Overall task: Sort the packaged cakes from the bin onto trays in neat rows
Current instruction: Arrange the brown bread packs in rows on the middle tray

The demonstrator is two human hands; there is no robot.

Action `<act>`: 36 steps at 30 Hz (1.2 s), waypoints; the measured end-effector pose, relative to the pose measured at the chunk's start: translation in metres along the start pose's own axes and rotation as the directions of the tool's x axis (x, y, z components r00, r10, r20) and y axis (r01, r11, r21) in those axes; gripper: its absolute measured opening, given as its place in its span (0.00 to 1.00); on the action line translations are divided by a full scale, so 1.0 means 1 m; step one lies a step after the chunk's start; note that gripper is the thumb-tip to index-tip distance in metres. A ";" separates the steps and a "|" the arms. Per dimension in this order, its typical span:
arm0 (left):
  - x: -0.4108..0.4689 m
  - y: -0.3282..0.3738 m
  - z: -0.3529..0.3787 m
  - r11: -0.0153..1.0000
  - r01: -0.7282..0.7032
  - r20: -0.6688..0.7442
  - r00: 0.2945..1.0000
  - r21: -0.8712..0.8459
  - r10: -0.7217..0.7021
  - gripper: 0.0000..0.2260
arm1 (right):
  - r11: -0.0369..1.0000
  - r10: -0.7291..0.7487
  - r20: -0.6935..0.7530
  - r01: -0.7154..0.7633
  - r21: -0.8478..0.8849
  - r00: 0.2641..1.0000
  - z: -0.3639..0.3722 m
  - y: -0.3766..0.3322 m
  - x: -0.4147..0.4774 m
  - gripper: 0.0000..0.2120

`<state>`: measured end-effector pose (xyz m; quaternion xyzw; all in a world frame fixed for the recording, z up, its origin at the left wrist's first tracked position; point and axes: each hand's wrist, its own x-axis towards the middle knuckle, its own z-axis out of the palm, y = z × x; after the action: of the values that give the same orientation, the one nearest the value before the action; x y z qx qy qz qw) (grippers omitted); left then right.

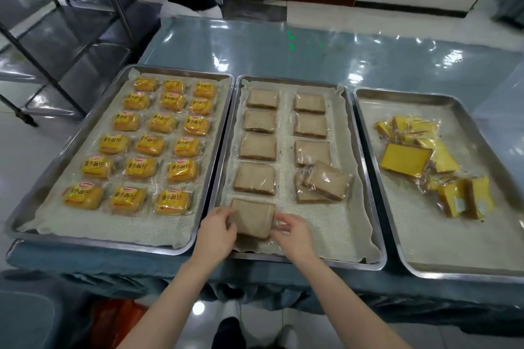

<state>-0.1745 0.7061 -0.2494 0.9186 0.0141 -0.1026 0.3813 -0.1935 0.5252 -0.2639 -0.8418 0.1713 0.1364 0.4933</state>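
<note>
Glossy blue-grey plastic-covered table (312, 45); steel wire rack (56, 22) far L. L steel tray (175, 71): yellow wrapped buns (150, 144), full rows. Mid steel tray (326, 262): L hand (218, 231) & R hand (292, 231) pinch flat brown wrapped cake (252, 218) by its side edges, near-L corner; open liner to its R. R steel tray (459, 241): yellow cake heap (425, 156), far half.

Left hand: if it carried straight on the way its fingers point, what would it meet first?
The brown packaged cake that the left hand grips at its edge; past it, probably the fingers of the right hand.
</note>
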 end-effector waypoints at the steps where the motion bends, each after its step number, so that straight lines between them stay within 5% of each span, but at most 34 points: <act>1: 0.000 -0.002 0.001 0.999 -0.015 0.013 1.000 0.048 0.014 0.13 | 1.000 -0.001 0.004 0.001 -0.019 1.000 0.002 -0.002 0.001 0.23; 8: -0.008 -0.004 0.013 0.993 -0.068 -0.005 0.998 0.099 0.069 0.18 | 0.982 -0.008 -0.011 0.006 -0.189 1.000 0.008 0.003 0.003 0.26; 19: -0.015 -0.008 0.016 0.958 -0.128 0.021 0.992 0.255 0.127 0.20 | 0.978 -0.063 0.054 0.072 -0.193 0.997 -0.003 0.000 0.003 0.24; 23: -0.006 0.010 0.021 0.908 -0.211 -0.018 0.972 0.363 0.233 0.19 | 0.948 -0.207 -0.205 0.145 -0.283 0.957 -0.044 -0.007 0.004 0.25; 26: 0.008 0.037 0.031 0.904 -0.300 0.019 0.951 0.303 0.309 0.18 | 0.891 -0.218 -0.355 0.037 -0.452 0.909 -0.085 -0.004 0.023 0.31; 31: 0.038 0.077 0.058 0.866 -0.438 0.122 0.899 0.240 0.421 0.20 | 0.689 -0.105 -0.160 -0.044 -0.724 0.981 -0.114 0.023 0.058 0.26; 36: 0.066 0.095 0.087 0.907 -0.396 0.173 0.912 0.142 0.371 0.27 | 0.786 -0.239 -0.172 0.087 -0.612 0.956 -0.107 0.039 0.055 0.21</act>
<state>-0.1158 0.5740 -0.2565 0.9234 -0.2033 -0.0914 0.3124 -0.1535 0.4049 -0.2650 -0.9759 0.1040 0.0371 0.1880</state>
